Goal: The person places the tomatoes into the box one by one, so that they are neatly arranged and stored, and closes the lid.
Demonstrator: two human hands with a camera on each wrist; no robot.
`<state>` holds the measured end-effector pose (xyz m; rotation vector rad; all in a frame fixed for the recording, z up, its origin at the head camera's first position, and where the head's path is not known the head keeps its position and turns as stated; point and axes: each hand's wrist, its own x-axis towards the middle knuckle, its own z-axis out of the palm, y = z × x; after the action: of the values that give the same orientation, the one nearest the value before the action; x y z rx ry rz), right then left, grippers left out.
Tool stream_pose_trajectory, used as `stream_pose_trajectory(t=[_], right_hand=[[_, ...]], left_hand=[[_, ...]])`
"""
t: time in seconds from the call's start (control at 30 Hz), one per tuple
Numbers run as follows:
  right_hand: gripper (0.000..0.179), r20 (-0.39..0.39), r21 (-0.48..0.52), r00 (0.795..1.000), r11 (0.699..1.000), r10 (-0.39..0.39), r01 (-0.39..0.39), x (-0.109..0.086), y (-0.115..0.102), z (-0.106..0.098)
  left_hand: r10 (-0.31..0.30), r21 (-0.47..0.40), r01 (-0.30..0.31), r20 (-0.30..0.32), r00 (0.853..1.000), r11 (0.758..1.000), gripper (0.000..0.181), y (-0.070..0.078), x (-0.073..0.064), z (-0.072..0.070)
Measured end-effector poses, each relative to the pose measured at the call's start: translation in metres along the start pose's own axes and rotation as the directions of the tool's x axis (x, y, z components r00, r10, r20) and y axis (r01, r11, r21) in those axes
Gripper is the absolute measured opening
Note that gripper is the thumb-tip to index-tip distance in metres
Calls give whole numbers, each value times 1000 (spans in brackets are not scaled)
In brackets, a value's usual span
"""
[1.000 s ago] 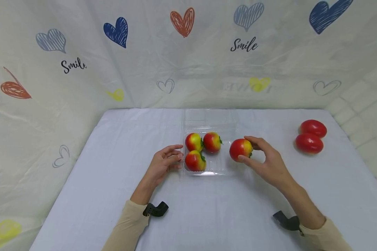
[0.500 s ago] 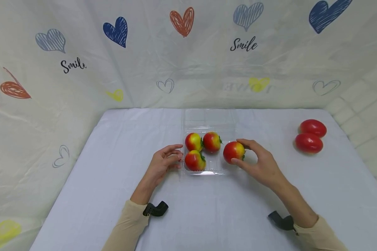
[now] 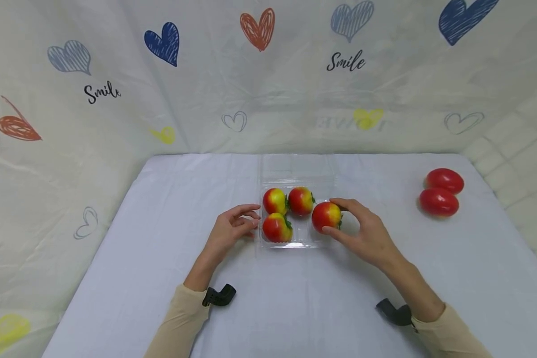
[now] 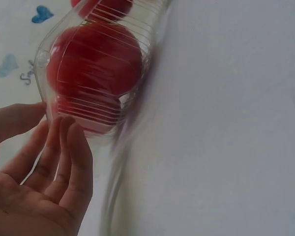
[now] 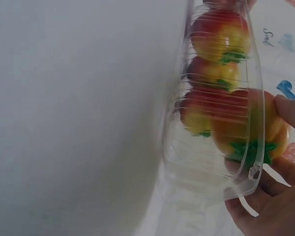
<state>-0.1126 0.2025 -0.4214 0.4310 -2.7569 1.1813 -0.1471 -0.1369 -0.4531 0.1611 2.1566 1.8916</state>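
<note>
My right hand [image 3: 367, 238] pinches a round red-and-yellow fruit [image 3: 325, 217] with a green leafy calyx, thumb on the near side and fingers on the far side. In the right wrist view this held fruit [image 5: 278, 125] rises above the rim of the clear plastic clamshell box [image 3: 302, 243], at its right part. Three like fruits sit inside: one at back left [image 3: 274, 201], one beside it [image 3: 300, 201], one at front left [image 3: 276, 227]. My left hand [image 3: 228, 228] rests relaxed fingertips against the box's left side; in the left wrist view they meet its rim [image 4: 39, 73].
Two glossy red oval fruits [image 3: 438, 202] lie together at the right of the white-covered table [image 3: 268, 308]. The box's transparent lid [image 3: 297, 166] lies folded back toward the rear. Behind the table hangs a pale curtain [image 3: 286, 89] printed with hearts.
My right hand has moved left with the held fruit, from the box's right edge to over its right part. The left hand has stayed at the box's left side.
</note>
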Motion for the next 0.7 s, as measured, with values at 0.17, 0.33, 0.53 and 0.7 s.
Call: stream_pose_trajectory(t=[0.17, 0.33, 0.53, 0.7], right_hand=[[67, 12, 14, 999, 999, -42, 41, 2, -2, 3], [67, 39, 2, 997, 998, -64, 64, 4, -4, 9], [69, 66, 17, 997, 999, -49, 48, 6, -8, 14], [68, 93, 6, 995, 999, -39, 39, 7, -10, 18]], left_hand=[[32, 74, -32, -1, 999, 997, 38, 1, 0, -1], [43, 115, -42, -7, 999, 992, 39, 1, -1, -2], [53, 151, -51, -8, 999, 987, 41, 0, 0, -3], [46, 164, -42, -18, 999, 986, 39, -1, 0, -4]])
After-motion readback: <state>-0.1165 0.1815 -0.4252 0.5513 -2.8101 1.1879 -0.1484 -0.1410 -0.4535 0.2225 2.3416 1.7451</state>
